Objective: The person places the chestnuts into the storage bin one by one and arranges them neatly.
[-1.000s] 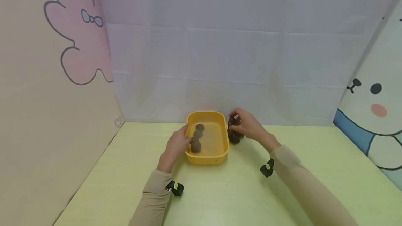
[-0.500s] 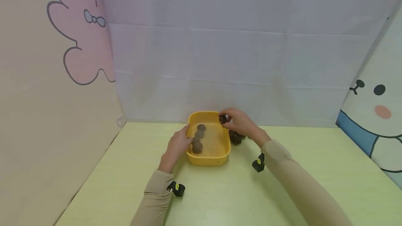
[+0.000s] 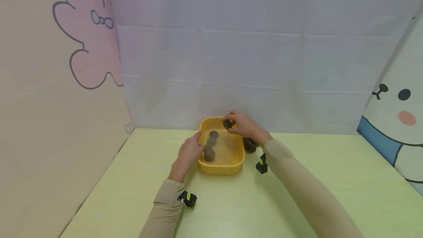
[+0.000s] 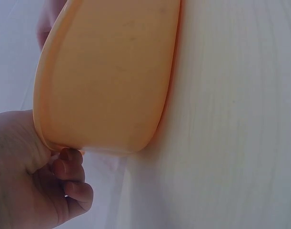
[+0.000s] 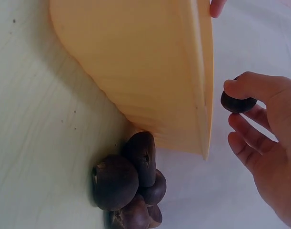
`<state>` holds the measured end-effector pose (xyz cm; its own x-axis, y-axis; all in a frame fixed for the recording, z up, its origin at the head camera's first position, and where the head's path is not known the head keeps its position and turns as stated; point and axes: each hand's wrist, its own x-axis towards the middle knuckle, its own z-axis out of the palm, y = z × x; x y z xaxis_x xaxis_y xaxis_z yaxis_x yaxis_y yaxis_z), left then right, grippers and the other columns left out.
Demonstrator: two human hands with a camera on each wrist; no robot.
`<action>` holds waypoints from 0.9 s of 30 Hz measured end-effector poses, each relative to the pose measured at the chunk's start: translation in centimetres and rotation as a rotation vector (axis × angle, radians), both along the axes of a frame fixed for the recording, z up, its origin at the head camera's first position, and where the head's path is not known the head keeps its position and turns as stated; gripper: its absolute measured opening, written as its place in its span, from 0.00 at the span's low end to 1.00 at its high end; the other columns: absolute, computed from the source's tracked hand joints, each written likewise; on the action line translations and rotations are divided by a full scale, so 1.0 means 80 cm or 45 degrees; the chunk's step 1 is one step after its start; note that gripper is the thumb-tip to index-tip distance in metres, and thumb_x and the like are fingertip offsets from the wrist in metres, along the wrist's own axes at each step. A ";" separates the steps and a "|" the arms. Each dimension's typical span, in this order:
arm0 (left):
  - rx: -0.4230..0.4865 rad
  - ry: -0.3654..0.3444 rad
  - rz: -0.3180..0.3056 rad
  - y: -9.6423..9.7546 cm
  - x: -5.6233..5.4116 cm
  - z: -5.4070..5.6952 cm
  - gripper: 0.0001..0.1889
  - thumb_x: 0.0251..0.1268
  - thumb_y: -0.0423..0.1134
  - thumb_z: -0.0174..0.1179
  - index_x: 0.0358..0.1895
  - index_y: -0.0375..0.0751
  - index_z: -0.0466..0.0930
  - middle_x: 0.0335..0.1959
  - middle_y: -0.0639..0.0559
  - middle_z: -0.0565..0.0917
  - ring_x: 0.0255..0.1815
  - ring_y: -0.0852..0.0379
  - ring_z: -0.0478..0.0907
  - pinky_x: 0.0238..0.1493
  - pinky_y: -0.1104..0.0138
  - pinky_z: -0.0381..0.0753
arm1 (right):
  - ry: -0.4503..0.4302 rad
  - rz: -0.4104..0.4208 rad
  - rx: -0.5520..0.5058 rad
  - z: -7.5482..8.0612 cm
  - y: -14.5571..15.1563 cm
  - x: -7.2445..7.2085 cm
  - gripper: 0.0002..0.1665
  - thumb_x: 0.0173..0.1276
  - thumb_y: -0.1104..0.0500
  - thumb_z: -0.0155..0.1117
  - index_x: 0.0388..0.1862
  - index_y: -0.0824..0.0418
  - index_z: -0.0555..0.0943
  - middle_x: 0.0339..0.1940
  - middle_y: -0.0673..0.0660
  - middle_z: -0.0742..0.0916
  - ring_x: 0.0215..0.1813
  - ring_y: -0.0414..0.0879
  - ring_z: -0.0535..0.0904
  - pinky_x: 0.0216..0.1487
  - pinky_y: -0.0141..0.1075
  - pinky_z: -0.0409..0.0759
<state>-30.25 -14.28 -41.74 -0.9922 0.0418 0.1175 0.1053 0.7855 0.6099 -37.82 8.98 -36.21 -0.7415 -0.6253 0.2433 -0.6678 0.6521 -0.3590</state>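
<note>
My left hand (image 3: 189, 153) grips the left rim of a yellow plastic tub (image 3: 220, 170), its thumb over the inside edge; in the left wrist view its fingers (image 4: 71, 169) curl under the rim. Several chestnuts (image 3: 209, 155) lie in a rough row along the tub's left side. Over the tub's back right part, my right hand (image 3: 244, 126) pinches a dark brown chestnut (image 5: 236, 104) between thumb and fingers, above the rim. Several more chestnuts (image 5: 115, 183) sit in a heap on the table against the tub's right side, partly covered by my right forearm in the head view.
The pale yellow table (image 3: 224, 208) ends at a white cloth wall (image 3: 211, 65) just behind the tub. Side panels bear a pink cartoon animal (image 3: 89, 54) at left and a white one (image 3: 396, 120) at right. A black camera is strapped to each wrist.
My right hand has picked a chestnut from the heap and carried it left over the tub. The left hand keeps its grip on the rim. The head view has shifted slightly.
</note>
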 end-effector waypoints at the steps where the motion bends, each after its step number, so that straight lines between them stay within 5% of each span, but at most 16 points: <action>1: -0.003 0.001 0.002 0.000 0.001 0.001 0.32 0.65 0.35 0.55 0.75 0.41 0.64 0.55 0.37 0.83 0.24 0.52 0.73 0.24 0.66 0.68 | -0.010 0.002 0.010 0.000 -0.002 -0.003 0.26 0.60 0.63 0.68 0.60 0.63 0.82 0.50 0.61 0.81 0.48 0.55 0.78 0.53 0.46 0.78; 14: 0.014 0.019 -0.004 0.004 0.001 0.005 0.34 0.62 0.35 0.54 0.74 0.42 0.65 0.52 0.37 0.84 0.20 0.54 0.66 0.22 0.65 0.64 | -0.104 0.086 0.126 -0.003 -0.020 -0.042 0.21 0.56 0.67 0.71 0.50 0.66 0.81 0.48 0.63 0.85 0.48 0.55 0.81 0.55 0.47 0.79; 27: 0.005 0.033 0.018 0.000 0.001 0.004 0.33 0.62 0.37 0.56 0.74 0.43 0.66 0.57 0.37 0.83 0.28 0.49 0.72 0.27 0.62 0.69 | -0.168 0.067 0.447 -0.013 -0.048 -0.049 0.18 0.61 0.68 0.69 0.52 0.62 0.85 0.47 0.58 0.87 0.49 0.52 0.80 0.58 0.45 0.78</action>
<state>-30.15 -14.25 -41.43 -0.9893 0.0271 0.1431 0.1097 0.7848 0.6099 -41.74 5.14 -37.28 -0.7169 -0.6916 -0.0879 -0.6663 0.7169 -0.2051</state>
